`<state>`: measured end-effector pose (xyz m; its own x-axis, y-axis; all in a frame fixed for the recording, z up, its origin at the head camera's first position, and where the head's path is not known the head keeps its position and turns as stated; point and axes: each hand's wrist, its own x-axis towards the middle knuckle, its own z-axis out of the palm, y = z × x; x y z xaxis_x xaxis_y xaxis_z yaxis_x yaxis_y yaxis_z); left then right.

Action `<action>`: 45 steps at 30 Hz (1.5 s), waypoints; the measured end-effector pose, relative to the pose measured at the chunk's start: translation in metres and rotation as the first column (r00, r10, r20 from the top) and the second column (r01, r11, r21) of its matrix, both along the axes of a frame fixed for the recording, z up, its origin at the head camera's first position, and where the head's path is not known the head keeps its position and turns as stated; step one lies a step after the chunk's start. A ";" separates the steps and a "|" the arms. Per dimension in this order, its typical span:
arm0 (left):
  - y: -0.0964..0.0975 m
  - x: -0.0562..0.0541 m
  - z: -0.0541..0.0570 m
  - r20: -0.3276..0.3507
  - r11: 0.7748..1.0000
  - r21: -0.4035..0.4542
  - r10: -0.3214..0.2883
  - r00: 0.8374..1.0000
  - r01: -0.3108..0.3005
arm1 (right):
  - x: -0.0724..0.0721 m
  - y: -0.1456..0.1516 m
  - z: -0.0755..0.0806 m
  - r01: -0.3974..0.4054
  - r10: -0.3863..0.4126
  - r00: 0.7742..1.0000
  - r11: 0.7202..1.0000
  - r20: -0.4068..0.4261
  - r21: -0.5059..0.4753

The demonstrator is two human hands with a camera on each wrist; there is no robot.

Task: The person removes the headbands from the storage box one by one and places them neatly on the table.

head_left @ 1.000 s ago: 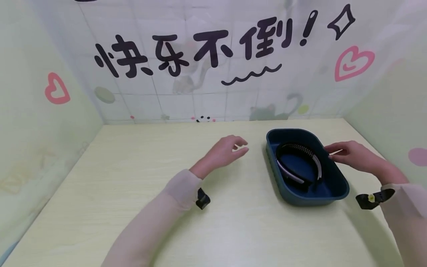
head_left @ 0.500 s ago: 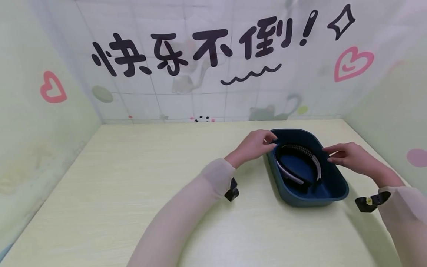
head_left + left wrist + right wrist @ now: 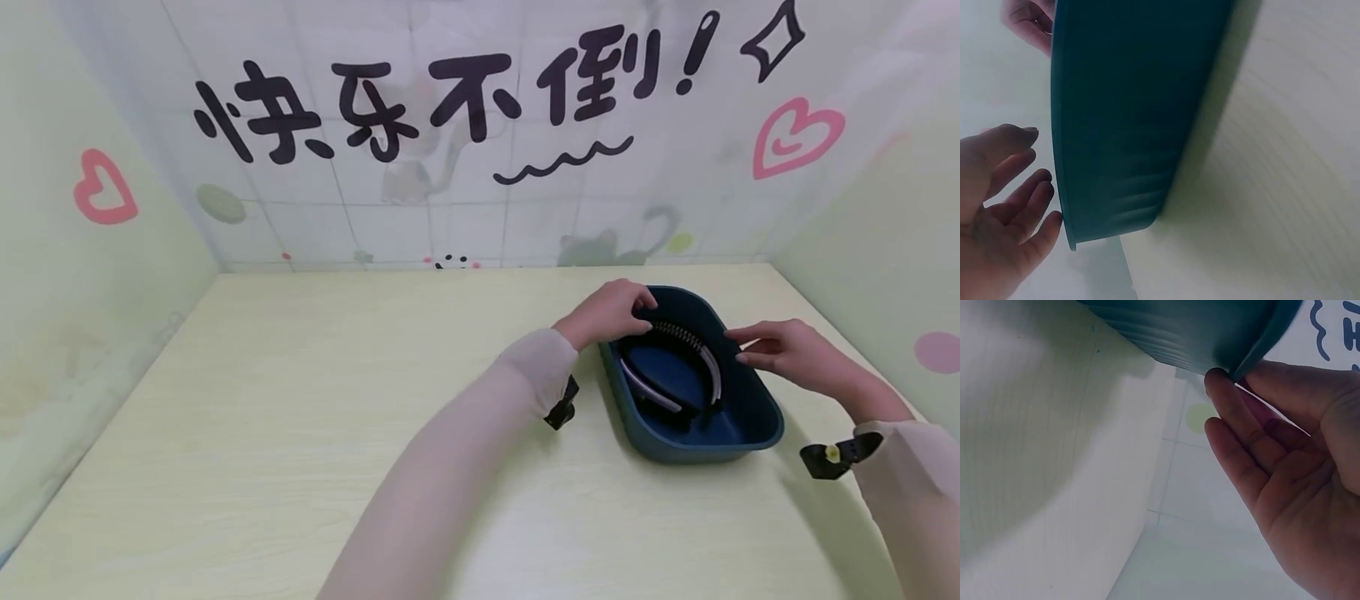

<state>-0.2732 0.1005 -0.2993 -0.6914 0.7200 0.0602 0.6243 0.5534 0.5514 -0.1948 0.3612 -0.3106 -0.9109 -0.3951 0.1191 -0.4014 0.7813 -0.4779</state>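
Observation:
A dark blue plastic bin (image 3: 675,454) stands at the right of the table. Black headband (image 3: 648,385), toothed along its far side and with pale strips, lies curved on the bin's floor; whether it is one or more I cannot tell. My right hand (image 3: 787,354) pinches the bin's right rim between thumb and fingers, as the right wrist view shows. My left hand (image 3: 611,312) hovers over the far left rim, its fingers loosely bent and nothing held. In the left wrist view its fingertips (image 3: 1032,134) hang above the bin's side.
The pale wood-grain table (image 3: 300,417) spreads out to the left of the bin. A white back wall (image 3: 465,225) with black lettering and two side walls enclose the table. A small black camera (image 3: 825,460) sits at the right wrist.
My left hand has moved right from the open table to above the bin's far left rim. The right hand stays at the rim, and the bin and headband have not visibly moved.

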 end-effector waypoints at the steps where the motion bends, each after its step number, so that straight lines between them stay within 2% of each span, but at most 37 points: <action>1: 0.002 -0.001 0.001 -0.006 1.000 -0.023 -0.007 1.000 0.007 | 0.000 0.000 0.000 -0.001 0.001 1.000 1.000 0.000 -0.003; 4: 0.009 -0.005 0.002 -0.025 0.997 -0.073 -0.010 1.000 0.009 | 0.000 0.001 0.002 -0.005 0.005 1.000 1.000 -0.007 -0.001; 10: 0.016 -0.012 -0.001 -0.020 0.987 -0.158 0.013 1.000 -0.016 | -0.002 0.001 0.005 -0.006 0.006 1.000 1.000 -0.007 0.026; 20: 0.024 -0.017 -0.009 -0.003 0.974 -0.214 0.070 0.998 -0.069 | -0.001 0.000 0.000 -0.020 0.020 1.000 1.000 0.017 -0.009; 33: 0.029 -0.017 -0.006 -0.016 0.981 -0.139 0.133 0.991 -0.134 | -0.005 0.000 0.006 -0.025 0.025 0.999 0.999 0.027 0.028; 45: 0.032 -0.016 -0.012 -0.012 0.979 -0.086 0.186 0.983 -0.186 | -0.003 0.002 0.005 -0.019 0.018 0.999 1.000 0.035 0.022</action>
<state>-0.2896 0.1326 -0.3116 -0.8135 0.5815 0.0063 0.5080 0.7054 0.4943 -0.1982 0.3632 -0.3059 -0.9068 -0.4142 0.0783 -0.3994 0.7847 -0.4742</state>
